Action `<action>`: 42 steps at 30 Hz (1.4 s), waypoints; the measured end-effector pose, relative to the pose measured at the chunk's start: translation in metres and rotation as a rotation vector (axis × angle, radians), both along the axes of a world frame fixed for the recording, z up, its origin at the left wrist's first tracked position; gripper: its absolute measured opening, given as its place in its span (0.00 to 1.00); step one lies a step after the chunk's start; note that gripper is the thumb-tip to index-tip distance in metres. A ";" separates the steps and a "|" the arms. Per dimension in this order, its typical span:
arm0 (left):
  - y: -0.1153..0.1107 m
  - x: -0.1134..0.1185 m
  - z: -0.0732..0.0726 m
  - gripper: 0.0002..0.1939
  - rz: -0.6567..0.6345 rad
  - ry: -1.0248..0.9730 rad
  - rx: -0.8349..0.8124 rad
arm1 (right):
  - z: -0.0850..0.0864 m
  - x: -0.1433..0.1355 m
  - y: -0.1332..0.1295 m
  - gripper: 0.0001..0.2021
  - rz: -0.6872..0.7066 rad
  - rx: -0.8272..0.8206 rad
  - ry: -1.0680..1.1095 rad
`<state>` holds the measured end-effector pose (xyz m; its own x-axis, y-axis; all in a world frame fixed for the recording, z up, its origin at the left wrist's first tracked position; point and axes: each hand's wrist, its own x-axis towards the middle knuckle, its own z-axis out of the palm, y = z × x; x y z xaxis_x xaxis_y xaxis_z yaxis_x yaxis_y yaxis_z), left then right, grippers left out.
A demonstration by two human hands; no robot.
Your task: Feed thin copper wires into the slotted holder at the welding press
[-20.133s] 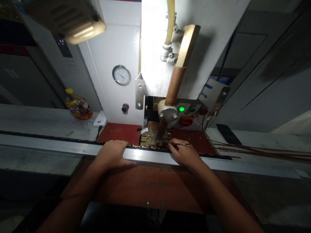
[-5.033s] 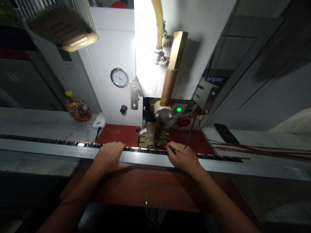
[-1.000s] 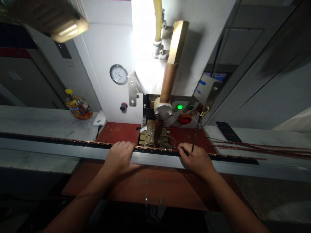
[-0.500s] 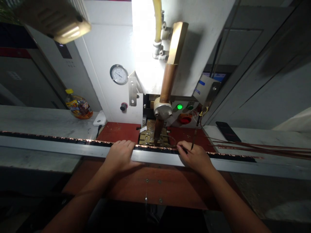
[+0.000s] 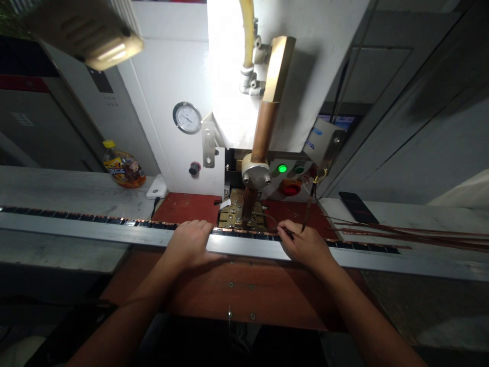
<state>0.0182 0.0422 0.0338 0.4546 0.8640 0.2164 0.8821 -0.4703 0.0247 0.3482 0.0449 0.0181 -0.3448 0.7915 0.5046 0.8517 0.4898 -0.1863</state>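
A long black segmented strip with a copper edge (image 5: 84, 216) lies along an aluminium rail (image 5: 244, 245) that runs across the front of a welding-type machine. My left hand (image 5: 191, 239) is closed over the strip, left of the copper electrode rod (image 5: 250, 204), its thumb stretched along the rail. On the other side of the electrode, my right hand (image 5: 305, 244) pinches a thin dark tool (image 5: 289, 233) close to the strip. A dark cord runs up from that hand to the machine. Beneath the electrode, the brass clamp block (image 5: 229, 218) sits right behind the strip.
Thin copper strips (image 5: 405, 233) and a phone (image 5: 358, 207) lie on the right worktop. A drink bottle (image 5: 124, 165) and a white box (image 5: 156, 187) stand on the left. On the machine are a pressure gauge (image 5: 187, 118), a lit green button (image 5: 282, 168) and a red knob (image 5: 291, 188).
The strip has shifted slightly left, and more of its black segments show now. Both hands stay in nearly the same places, with the right fingertips a touch further left.
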 end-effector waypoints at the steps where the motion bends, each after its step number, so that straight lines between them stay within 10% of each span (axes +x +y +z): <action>1: 0.000 0.000 0.000 0.34 0.001 0.003 -0.004 | 0.000 0.000 0.000 0.12 -0.003 -0.003 -0.002; 42: 0.008 0.004 0.010 0.40 0.053 0.087 -0.170 | 0.006 -0.002 0.007 0.13 -0.106 -0.291 -0.003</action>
<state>0.0222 0.0507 0.0440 0.4185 0.9078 0.0278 0.9076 -0.4192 0.0227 0.3459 0.0519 0.0242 -0.2540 0.9342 0.2505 0.8960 0.3249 -0.3029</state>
